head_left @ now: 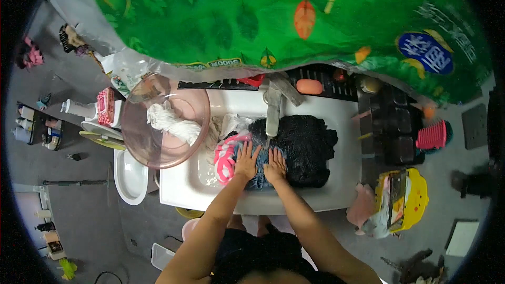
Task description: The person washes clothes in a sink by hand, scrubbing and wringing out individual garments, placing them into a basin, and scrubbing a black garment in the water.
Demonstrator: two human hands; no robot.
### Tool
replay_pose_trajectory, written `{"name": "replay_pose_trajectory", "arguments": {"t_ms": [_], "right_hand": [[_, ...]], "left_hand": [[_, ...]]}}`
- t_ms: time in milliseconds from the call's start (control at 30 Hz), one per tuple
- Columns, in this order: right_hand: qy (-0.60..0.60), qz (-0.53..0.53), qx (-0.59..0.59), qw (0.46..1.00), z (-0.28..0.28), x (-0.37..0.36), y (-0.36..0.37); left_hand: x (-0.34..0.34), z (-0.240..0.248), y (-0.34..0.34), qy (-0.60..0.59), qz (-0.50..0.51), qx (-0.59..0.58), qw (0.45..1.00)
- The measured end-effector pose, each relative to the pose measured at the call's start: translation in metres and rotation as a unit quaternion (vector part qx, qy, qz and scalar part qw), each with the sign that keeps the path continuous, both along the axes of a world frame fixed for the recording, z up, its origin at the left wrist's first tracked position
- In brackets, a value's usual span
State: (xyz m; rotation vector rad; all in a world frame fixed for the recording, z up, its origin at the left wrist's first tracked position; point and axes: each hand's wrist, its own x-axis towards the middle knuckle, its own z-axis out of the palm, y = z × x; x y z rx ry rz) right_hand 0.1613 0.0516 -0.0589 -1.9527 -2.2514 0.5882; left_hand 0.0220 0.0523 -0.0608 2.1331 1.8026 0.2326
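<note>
Within the white sink (346, 152), left hand (245, 164) and right hand (275, 167) lie flat, fingers extended, on blue cloth (258, 180).

The left hand (245, 163) and right hand (275, 168) cover part of the blue cloth (258, 181), hiding the folds beneath. The tap (273, 110) blocks a strip of the black cloth (305, 150). The green bag (200, 21) is cut off by the upper edge and hides the back of the black rack (344, 90). Both arms (210, 221) leave through the lower edge. A dark thing (472, 183) at far right is too unclear to name.
</note>
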Motion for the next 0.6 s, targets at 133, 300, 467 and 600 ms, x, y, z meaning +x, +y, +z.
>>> {"name": "replay_pose_trajectory", "arguments": {"t_ms": [133,300,467,600], "right_hand": [[-0.015,0.02,0.024,0.999,-0.027,-0.028,0.005],[-0.112,-0.116,-0.121,0.979,-0.059,0.061,0.008],[0.003,0.034,-0.027,0.999,-0.027,-0.032,0.023],[0.234,-0.179,-0.11,0.949,-0.031,0.015,0.02]], "left_hand": [[-0.037,-0.092,-0.007,-0.137,0.013,0.034,0.99],[0.066,-0.106,0.021,-0.208,-0.033,-0.026,0.977],[-0.032,-0.145,0.011,-0.258,0.126,-0.172,0.942],[0.023,-0.008,0.015,0.014,-0.05,-0.019,0.998]]}}
